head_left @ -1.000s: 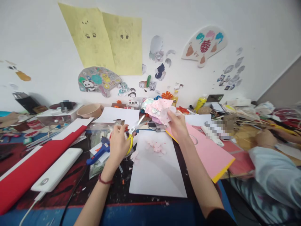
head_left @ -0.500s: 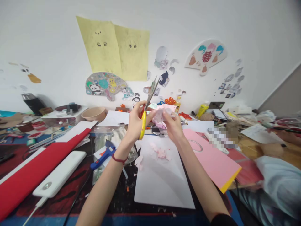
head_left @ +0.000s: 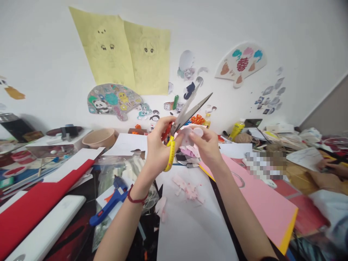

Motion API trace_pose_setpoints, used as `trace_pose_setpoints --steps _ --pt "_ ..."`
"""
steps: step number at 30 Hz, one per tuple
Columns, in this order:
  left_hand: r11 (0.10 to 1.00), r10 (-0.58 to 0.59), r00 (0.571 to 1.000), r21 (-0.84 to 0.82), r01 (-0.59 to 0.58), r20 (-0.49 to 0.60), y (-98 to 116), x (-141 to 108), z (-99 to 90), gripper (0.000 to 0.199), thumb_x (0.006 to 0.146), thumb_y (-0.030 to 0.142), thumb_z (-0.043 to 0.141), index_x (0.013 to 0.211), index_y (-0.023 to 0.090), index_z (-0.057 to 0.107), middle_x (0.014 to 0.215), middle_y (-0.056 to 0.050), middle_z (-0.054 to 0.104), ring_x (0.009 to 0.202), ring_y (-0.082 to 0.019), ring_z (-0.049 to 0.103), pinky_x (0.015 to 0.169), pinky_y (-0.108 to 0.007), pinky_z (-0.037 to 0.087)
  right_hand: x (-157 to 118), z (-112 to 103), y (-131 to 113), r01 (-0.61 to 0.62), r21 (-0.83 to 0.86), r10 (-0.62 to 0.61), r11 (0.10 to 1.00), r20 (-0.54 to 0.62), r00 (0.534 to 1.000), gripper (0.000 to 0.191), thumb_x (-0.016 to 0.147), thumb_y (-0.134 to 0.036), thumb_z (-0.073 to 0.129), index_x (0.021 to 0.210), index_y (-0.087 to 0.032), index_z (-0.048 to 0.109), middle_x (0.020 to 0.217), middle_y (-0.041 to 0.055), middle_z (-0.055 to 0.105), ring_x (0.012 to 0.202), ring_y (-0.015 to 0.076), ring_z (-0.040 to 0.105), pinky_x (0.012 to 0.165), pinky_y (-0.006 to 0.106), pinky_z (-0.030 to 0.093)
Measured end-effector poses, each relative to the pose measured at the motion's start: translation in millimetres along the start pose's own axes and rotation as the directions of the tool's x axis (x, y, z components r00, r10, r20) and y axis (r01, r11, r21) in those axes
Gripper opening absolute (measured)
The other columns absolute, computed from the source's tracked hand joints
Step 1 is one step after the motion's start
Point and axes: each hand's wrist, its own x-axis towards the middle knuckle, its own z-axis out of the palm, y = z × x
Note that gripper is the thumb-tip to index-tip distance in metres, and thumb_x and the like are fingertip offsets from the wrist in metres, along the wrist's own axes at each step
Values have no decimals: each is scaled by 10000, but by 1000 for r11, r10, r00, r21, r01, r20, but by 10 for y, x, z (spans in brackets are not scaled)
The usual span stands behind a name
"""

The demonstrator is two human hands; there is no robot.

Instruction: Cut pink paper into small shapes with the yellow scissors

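While pink card is lying just right of white sheet, blue glue gun is resting left of sheet. Above sheet's far end, left hand is curling closed around yellow scissors, blades standing apart. Right hand, nearly closed, is pinching pale piece above same end; left fingertips' contact unclear. Pink scraps are lying on sheet.
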Motion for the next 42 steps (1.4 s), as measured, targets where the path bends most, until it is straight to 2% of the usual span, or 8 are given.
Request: trace_pose_setpoints --steps 4,9,17,20,27,33,37,42 --pt "996 54 998 70 -55 23 -26 13 -21 335 860 265 798 1143 234 622 858 19 640 709 -116 535 641 -249 460 0 -5 -52 33 -108 -27 994 51 998 228 754 -414 860 873 -226 814 847 23 777 773 170 689 716 307 557" --pt "986 92 994 134 -100 66 -71 15 -6 351 857 216 777 1171 237 622 869 17 648 699 -110 509 613 -234 431 -2 0 -85 128 -140 -129 982 -4 992 139 787 -371 831 815 -238 803 754 -5 744 661 134 618 648 291 515" --pt "986 73 995 144 -83 73 -79 -4 28 332 865 197 763 1163 237 621 854 19 641 686 -113 507 619 -249 434 22 -71 -45 180 -165 -175 970 43 984 76 815 -342 823 847 -273 814 811 -1 768 760 163 672 718 316 544" --pt "985 77 995 146 -87 70 -88 -11 36 338 876 244 769 1179 243 621 878 12 653 699 -121 523 637 -259 451 18 -74 -57 217 -199 -217 956 23 976 78 816 -343 822 818 -267 809 794 5 769 781 175 686 725 324 553" --pt "997 47 997 57 -50 56 -107 1 34 387 871 338 790 1200 234 615 985 -20 673 827 -161 636 711 -297 491 15 -100 -62 213 -209 -210 954 40 977 116 806 -368 828 800 -256 797 787 12 759 772 181 687 680 327 554" --pt "995 61 997 76 -64 45 -84 -10 57 367 880 302 781 1196 227 612 930 1 655 787 -146 639 655 -283 464 20 -99 -68 213 -195 -207 957 48 977 90 820 -350 818 813 -261 801 792 8 760 778 177 689 694 326 550" --pt "995 59 998 81 -61 30 -92 -12 60 381 868 300 797 1197 239 615 932 0 648 804 -157 646 672 -294 480 13 -103 -84 231 -222 -226 947 50 973 88 822 -351 817 817 -264 803 799 7 772 791 184 704 721 338 558" --pt "998 9 1000 63 -8 -7 -105 -9 67 373 877 336 795 1192 248 615 847 10 649 710 -132 574 633 -276 449 11 -99 -75 251 -238 -242 938 68 968 101 823 -362 819 827 -262 805 810 2 783 780 176 700 734 336 547"
